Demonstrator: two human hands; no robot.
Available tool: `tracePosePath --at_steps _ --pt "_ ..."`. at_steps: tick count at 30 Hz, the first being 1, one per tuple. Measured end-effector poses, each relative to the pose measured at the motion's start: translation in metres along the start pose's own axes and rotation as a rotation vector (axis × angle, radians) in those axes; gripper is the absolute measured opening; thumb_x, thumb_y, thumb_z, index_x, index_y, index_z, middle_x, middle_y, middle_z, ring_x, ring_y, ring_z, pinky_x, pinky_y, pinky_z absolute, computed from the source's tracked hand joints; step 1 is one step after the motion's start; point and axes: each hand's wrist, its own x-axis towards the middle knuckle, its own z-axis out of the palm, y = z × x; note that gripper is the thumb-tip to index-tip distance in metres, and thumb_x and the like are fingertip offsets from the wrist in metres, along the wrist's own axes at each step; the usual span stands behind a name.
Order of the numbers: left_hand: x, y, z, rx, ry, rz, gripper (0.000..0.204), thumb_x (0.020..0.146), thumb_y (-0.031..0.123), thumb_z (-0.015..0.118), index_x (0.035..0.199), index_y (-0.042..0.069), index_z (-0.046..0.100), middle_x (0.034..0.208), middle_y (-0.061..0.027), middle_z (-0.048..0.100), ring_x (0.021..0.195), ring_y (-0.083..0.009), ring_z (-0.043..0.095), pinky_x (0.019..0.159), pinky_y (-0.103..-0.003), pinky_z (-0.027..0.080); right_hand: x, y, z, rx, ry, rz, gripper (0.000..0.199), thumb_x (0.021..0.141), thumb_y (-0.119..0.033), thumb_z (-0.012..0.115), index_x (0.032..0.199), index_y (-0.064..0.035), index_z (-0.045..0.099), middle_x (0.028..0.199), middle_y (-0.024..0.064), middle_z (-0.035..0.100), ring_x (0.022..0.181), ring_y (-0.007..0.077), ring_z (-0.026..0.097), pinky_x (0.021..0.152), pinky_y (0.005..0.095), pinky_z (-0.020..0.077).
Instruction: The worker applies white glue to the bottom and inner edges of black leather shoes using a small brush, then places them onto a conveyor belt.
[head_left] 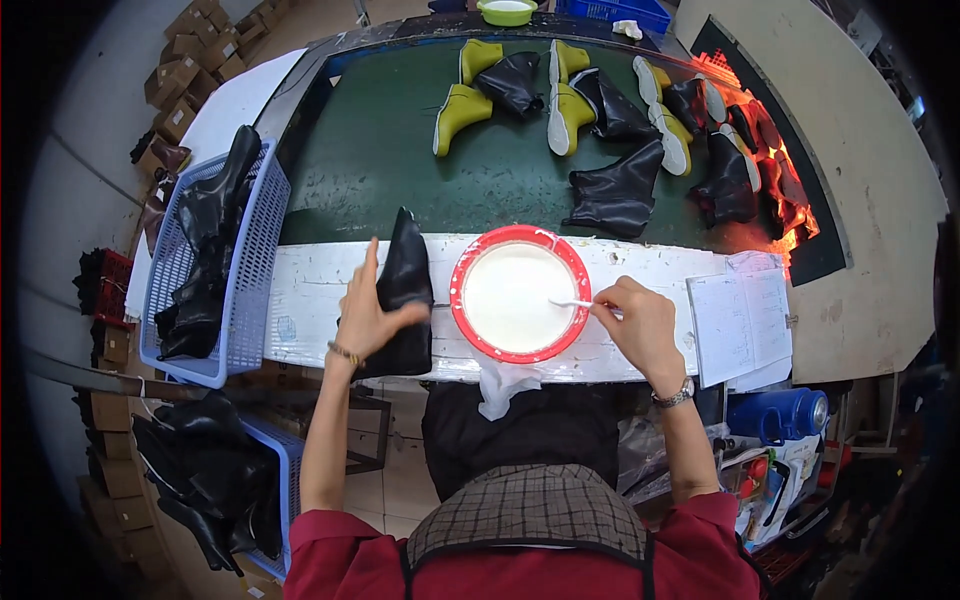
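Observation:
On the white bench board lies a black leather boot upper [405,265], its pointed end facing away from me. My left hand [364,312] is over its left side, thumb and fingers spread; whether the palm presses on the leather cannot be made out. To the right stands a red-rimmed bowl [519,357] filled with a thick white liquid [505,290]. Between the fingertips of my right hand [640,325] is a thin white-handled brush [575,303], its tip in the liquid near the bowl's right side.
A blue basket [232,300] of black uppers stands left; another basket [290,470] sits lower. Yellow boot forms [460,118] and black uppers [615,190] rest on the green conveyor belt [350,150], leading to a glowing heater [790,190]. An open notebook [740,320] lies right.

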Motion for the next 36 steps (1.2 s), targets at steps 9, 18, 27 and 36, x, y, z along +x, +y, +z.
tracePosePath --at_steps 9,18,27,36 --pt "-0.064 -0.019 -0.011 0.43 -0.31 0.027 0.141 0.052 0.019 0.092 0.166 0.024 0.008 0.164 -0.0232 0.02 0.141 -0.0479 0.034 0.098 -0.073 0.04 0.001 -0.004 0.003 0.056 0.019 0.054 0.013 0.084 -0.019 0.081 0.09 -0.0075 0.078 0.082 0.0063 0.07 0.069 0.0251 0.069 0.062 0.036 0.052" --pt "-0.072 0.005 -0.016 -0.106 0.228 0.151 0.094 0.065 -0.02 0.054 0.155 0.002 0.037 0.142 -0.0251 0.052 0.132 -0.0418 0.05 0.114 -0.045 0.039 -0.017 0.02 0.013 0.2 -0.017 0.137 0.014 0.089 -0.012 0.078 0.098 -0.0018 0.077 0.08 0.009 0.068 0.064 0.0172 0.06 0.058 0.0301 0.0449" --pt "-0.072 0.086 -0.029 0.024 0.211 0.392 0.101 0.057 -0.021 0.064 0.153 -0.002 0.038 0.152 -0.0276 0.043 0.136 -0.0468 0.046 0.114 -0.047 0.039 0.005 -0.059 -0.001 0.677 0.015 -0.048 0.011 0.086 -0.006 0.081 0.096 -0.0031 0.078 0.085 0.0034 0.07 0.067 0.0093 0.061 0.058 0.0248 0.0462" --pt "-0.07 0.097 -0.022 -0.037 0.189 0.585 0.08 0.072 0.002 0.08 0.145 -0.002 0.049 0.147 -0.028 0.049 0.13 -0.0453 0.052 0.11 -0.049 0.044 0.048 -0.031 -0.011 0.516 0.3 -0.112 0.014 0.085 -0.006 0.082 0.098 -0.0016 0.079 0.084 0.0052 0.068 0.067 0.0098 0.059 0.056 0.0246 0.0434"
